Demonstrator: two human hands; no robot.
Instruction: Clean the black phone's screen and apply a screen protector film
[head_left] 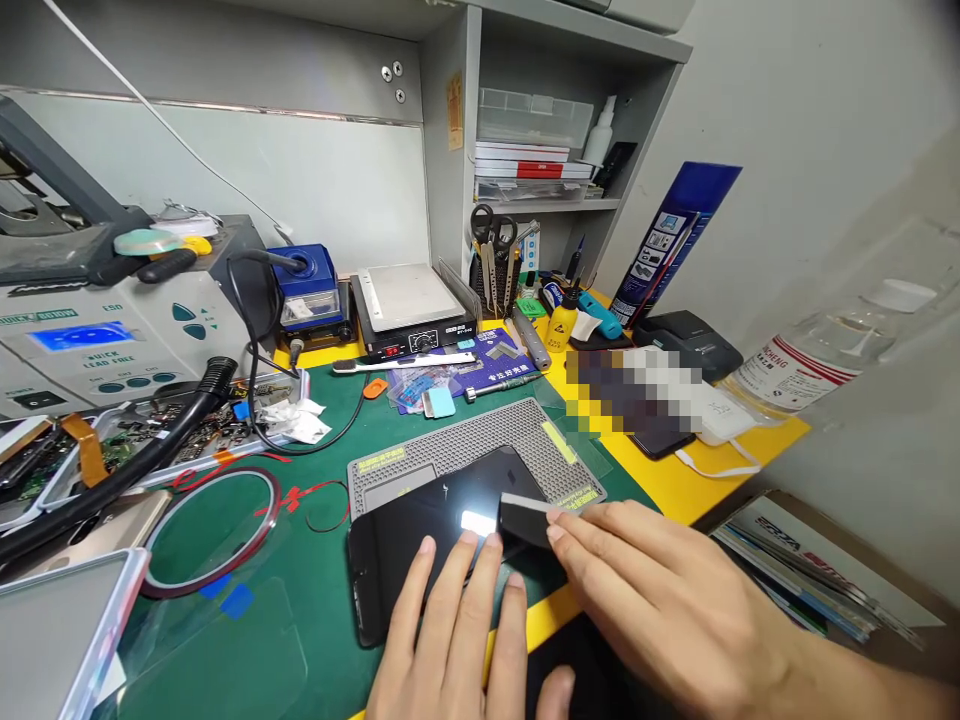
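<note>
A black phone (405,545) lies screen-up on the green mat (315,590), partly over a grey silicone work pad (480,440). My left hand (457,640) rests flat on the phone's near edge, fingers stretched out and together. My right hand (660,590) comes in from the right and its fingertips pinch a small dark block with a white top edge (525,520) against the screen. A bright light glare shows on the glass beside the block.
A hot-air station (97,340) with a black hose (135,460) stands left, a heating plate (409,305) at the back. Red tape ring (214,530), scissors holder (495,255), yellow bottle (561,322), plastic bottle (817,360) and a grey shelf unit surround the mat.
</note>
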